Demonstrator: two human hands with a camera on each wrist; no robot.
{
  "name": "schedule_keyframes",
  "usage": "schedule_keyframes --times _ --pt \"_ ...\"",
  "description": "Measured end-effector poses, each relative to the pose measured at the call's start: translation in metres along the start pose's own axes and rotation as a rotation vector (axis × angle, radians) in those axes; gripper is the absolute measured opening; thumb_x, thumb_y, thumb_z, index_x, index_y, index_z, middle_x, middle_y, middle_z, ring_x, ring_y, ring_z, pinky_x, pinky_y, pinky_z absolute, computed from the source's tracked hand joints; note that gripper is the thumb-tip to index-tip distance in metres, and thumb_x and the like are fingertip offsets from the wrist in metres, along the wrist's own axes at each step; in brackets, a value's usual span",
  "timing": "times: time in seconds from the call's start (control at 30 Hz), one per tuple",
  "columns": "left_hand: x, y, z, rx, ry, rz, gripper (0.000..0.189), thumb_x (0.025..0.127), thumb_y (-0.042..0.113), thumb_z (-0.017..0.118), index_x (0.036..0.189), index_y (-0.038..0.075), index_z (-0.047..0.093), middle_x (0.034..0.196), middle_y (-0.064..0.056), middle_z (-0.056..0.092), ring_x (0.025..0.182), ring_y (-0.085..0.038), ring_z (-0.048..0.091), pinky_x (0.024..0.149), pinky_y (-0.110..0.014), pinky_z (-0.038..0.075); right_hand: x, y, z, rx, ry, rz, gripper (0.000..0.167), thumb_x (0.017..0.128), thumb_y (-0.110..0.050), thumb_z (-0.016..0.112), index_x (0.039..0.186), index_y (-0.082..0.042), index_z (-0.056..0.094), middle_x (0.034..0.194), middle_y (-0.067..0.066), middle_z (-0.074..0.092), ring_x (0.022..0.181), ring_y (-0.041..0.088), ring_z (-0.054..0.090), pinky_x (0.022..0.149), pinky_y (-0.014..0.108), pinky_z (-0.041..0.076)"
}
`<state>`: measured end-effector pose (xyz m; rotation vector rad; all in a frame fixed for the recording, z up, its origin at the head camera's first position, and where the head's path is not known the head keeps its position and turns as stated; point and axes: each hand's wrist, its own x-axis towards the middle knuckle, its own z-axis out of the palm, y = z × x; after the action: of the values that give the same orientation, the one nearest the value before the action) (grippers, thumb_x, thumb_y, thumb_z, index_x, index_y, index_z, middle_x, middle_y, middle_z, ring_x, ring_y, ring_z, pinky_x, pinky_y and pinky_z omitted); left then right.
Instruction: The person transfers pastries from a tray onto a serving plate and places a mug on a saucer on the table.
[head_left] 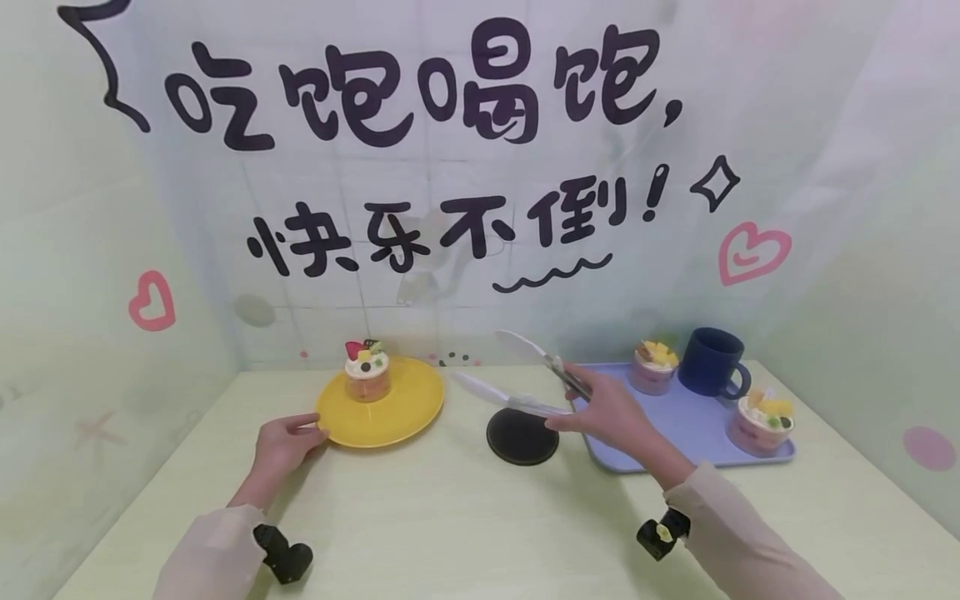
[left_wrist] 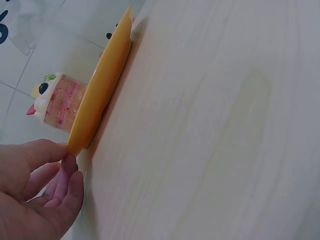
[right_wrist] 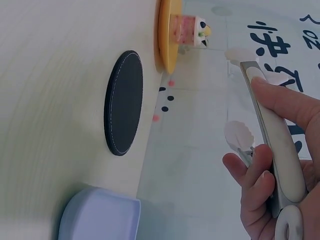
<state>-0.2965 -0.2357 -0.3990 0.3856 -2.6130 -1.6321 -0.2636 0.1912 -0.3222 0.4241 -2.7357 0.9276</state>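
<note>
My left hand (head_left: 283,450) pinches the near left rim of a yellow plate (head_left: 405,417) between thumb and fingers, as the left wrist view shows. On that plate stands a dessert cup (head_left: 367,379) with pink cake layers, white cream and fruit pieces on top. In my right hand (head_left: 611,412) is a pair of serving tongs (right_wrist: 280,150) with a pale handle and clear scalloped tips. The tips are spread apart with nothing between them, pointing left above the table. Below the tongs lies a round black coaster (head_left: 522,437) with a stitched edge.
A lavender tray (head_left: 675,429) sits at the right, bearing a dark blue mug (head_left: 711,360) and two more dessert cups, one at the back (head_left: 652,371) and another at the front right (head_left: 761,425). A printed backdrop (head_left: 450,167) stands behind the table.
</note>
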Motion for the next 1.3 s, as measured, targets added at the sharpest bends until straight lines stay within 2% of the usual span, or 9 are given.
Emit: schedule_keyframes --times 0.37,0.93,1.17,1.3 --pt "0.001 0.002 0.002 -0.009 -0.004 -0.003 0.049 0.085 0.01 0.062 0.126 -0.012 0.046 0.105 -0.027 0.06 0.072 -0.013 0.06 0.06 -0.021 0.05 -0.009 0.017 -0.014 -0.019 0.022 0.015 0.081 0.066 -0.035 0.08 0.132 -0.003 0.047 0.09 0.002 0.065 0.08 0.022 0.055 0.062 0.031 0.042" --pt "-0.001 0.001 -0.001 -0.004 -0.006 0.002 0.05 0.084 0.011 0.062 0.125 -0.012 0.045 0.105 -0.027 0.061 0.072 -0.012 0.06 0.06 -0.02 0.049 -0.022 0.035 -0.029 -0.03 0.05 0.063 0.081 0.067 -0.035 0.08 0.132 0.0 0.046 0.092 0.008 0.065 0.072 0.018 0.052 0.056 0.03 0.042" --pt "-0.001 -0.001 -0.002 -0.007 -0.011 0.003 0.05 0.085 0.012 0.062 0.126 -0.012 0.045 0.106 -0.027 0.06 0.073 -0.012 0.06 0.06 -0.019 0.049 -0.028 0.039 -0.038 -0.038 0.05 0.066 0.084 0.069 -0.037 0.078 0.134 0.002 0.042 0.094 0.008 0.066 0.081 0.023 0.054 0.059 0.03 0.041" --pt "-0.001 -0.001 -0.001 0.004 -0.01 0.005 0.05 0.085 0.012 0.062 0.126 -0.012 0.046 0.106 -0.027 0.06 0.072 -0.012 0.06 0.06 -0.019 0.049 -0.032 0.041 -0.042 -0.053 0.045 0.077 0.085 0.07 -0.039 0.077 0.136 0.001 0.041 0.095 0.008 0.065 0.079 0.021 0.053 0.059 0.029 0.04"
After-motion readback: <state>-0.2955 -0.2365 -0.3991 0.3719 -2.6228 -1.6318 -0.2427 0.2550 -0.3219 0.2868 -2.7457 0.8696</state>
